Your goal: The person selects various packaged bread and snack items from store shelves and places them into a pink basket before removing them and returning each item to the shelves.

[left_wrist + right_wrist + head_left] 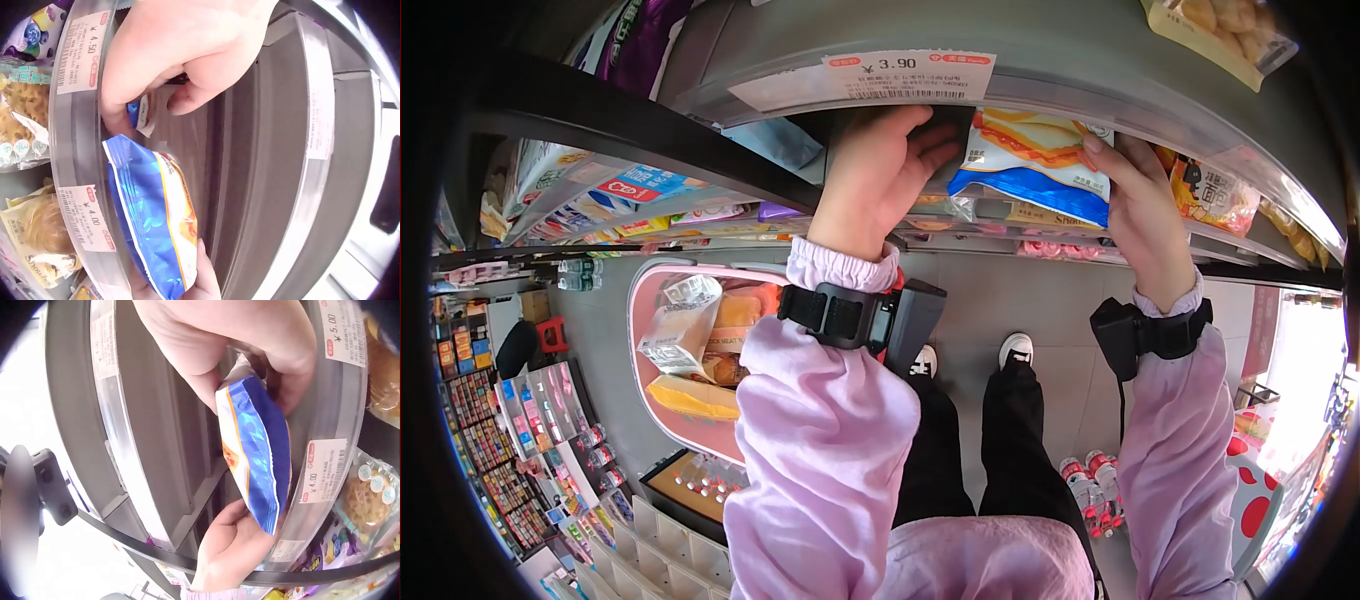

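Head: snack bag (1035, 165), upper centre, sits half inside the shelf (1040, 60). The left hand (875, 180) and right hand (1140, 215) each grip one end.
Left wrist: fingers (119, 106) pinch the bag's corner.
Right wrist: right hand clasps its top edge.
Judgement: nearly placed, not yet let go; the basket (640, 330) holds more packets.

The bag (1035, 165), upper middle of the head view, is glossy plastic film; its blue part shines like foil in the wrist views. The shelf (1100, 60) edge above it looks like smooth, matt grey metal, fronted by a clear plastic strip holding paper labels (908, 75). The sleeves (820, 420) are soft, matt lilac cloth, gathered at the cuffs. At left, the basket (636, 330) is smooth pink plastic. The floor (980, 300) is smooth grey tile.
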A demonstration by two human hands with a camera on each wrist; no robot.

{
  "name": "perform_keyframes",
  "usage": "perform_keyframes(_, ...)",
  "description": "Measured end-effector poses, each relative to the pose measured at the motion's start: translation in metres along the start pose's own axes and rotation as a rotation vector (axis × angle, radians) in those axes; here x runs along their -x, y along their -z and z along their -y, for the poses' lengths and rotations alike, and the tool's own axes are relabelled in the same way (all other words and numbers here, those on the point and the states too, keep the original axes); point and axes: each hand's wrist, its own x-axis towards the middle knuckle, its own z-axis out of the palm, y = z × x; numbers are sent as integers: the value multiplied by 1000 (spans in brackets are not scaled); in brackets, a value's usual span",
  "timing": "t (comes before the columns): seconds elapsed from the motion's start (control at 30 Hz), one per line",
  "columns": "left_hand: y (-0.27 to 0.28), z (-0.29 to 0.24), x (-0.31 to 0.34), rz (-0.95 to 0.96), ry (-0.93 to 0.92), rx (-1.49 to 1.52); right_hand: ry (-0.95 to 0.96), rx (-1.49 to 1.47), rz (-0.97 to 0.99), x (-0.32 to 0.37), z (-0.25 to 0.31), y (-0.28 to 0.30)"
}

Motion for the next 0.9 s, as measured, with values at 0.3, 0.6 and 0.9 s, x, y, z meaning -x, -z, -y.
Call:
perform_keyframes(0.3,9,1,-10,-13,-108,57,10,-7,22,0,-2,-5)
perform_keyframes(0.6,8,-12,56,-37,-306,-476,-16,-101,179,-15,-7,-27)
perform_keyframes(0.9,20,1,61,-254,-486,-895,7,-104,192,-43,-42,-83)
